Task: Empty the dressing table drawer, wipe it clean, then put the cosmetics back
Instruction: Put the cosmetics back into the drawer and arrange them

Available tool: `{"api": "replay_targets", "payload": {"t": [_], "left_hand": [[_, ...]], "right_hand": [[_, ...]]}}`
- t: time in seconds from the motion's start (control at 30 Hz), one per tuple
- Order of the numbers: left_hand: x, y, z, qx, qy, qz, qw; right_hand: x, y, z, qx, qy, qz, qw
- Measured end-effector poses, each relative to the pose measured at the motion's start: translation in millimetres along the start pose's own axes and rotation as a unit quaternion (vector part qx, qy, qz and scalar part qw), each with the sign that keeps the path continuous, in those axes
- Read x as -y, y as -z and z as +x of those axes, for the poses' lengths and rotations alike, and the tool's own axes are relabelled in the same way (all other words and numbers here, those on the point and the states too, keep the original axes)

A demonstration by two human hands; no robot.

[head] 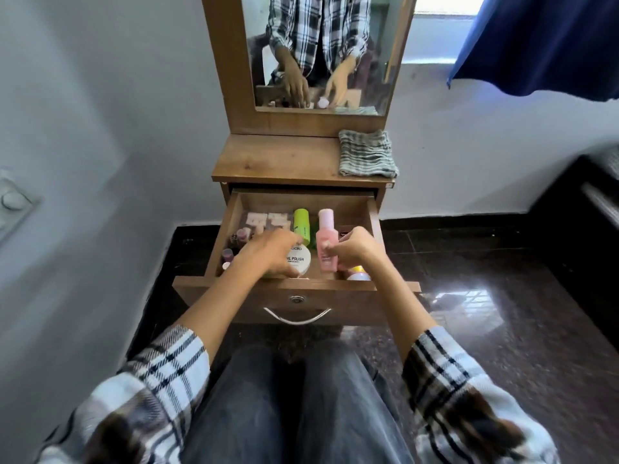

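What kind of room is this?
Likely a bedroom or dressing corner at home: a wooden dressing table with mirror, and an open drawer of cosmetics, such as a pink bottle.

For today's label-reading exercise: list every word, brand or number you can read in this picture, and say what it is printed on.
"AIL POLISH" (the first letter is hidden by the left hand): on the lid of the round white tub.
Brand line above it on the same lid: partly hidden, unreadable.
Small line beneath: too small.
Print on the pink bottle and the green bottle: blurred, unreadable.

Cosmetics [300, 221] crowd the drawer [214, 242]; tabletop [278, 159] left half bare.
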State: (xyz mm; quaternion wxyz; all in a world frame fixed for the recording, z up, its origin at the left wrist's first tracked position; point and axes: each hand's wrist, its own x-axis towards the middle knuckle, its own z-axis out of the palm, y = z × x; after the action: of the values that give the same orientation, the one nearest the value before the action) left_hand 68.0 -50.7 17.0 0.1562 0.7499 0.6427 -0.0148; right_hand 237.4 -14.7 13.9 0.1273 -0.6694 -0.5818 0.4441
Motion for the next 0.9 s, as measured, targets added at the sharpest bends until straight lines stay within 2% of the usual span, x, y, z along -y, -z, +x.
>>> {"api": "replay_targets", "payload": {"t": [0.17, 0.27, 0.5, 0.73, 0.9], "left_hand": [[-6.0, -12.8, 9.5, 0.058, -0.005, 0.143, 0.988], [-6.9, -14.0, 13.3, 0.067, -0.006, 0.173, 0.983], [-10.1, -20.3, 21.3, 0.058, -0.010, 0.237, 0.970], [-5.5, -26.6, 29.0, 0.073, -0.005, 0.244, 0.967], [-4.2, -27.9, 29.8, 0.078, -0.002, 0.228, 0.970]], "right_hand": [[-0.8, -12.6, 6.8, 0.027, -0.045, -0.077, 0.996], [-2.2, -18.4, 14.0, 0.038, -0.060, -0.120, 0.990], [3.8, -21.9, 21.8, 0.119, -0.101, -0.188, 0.970], [11.1, -22.6, 26.0, 0.179, -0.130, -0.236, 0.946], [9.0, -26.1, 30.4, 0.174, -0.112, -0.247, 0.947]]}}
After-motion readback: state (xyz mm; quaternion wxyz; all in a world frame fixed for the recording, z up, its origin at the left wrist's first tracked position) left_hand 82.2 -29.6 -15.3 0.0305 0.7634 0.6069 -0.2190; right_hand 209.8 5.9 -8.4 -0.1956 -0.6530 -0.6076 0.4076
